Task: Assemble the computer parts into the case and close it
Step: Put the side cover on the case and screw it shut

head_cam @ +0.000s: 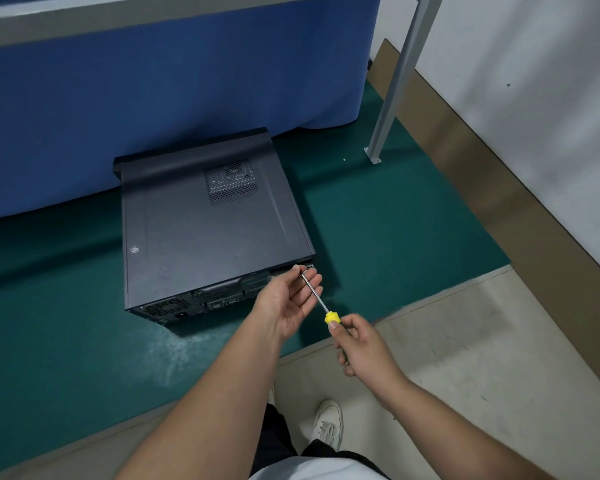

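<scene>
Blue cloth [153, 98] behind, top edge cut off. Green mat [378, 230] on floor. Black computer case [205, 230] flat on mat, side panel on, rear ports dim. Left hand [288, 303] palm up, fingers loose, steadying shaft near case corner. Right hand [361, 344] curled round yellow-handled screwdriver [317, 296]; tip hidden, screw not discernible.

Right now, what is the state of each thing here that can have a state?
Case: lying flat on the green mat, side panel on, closed.
Screwdriver: tip at the case's rear right corner, shaft tilted.
Right hand: grips the yellow handle.
Left hand: palm up, fingers loosely steadying the shaft near the tip.
Screw: too small to tell.
</scene>
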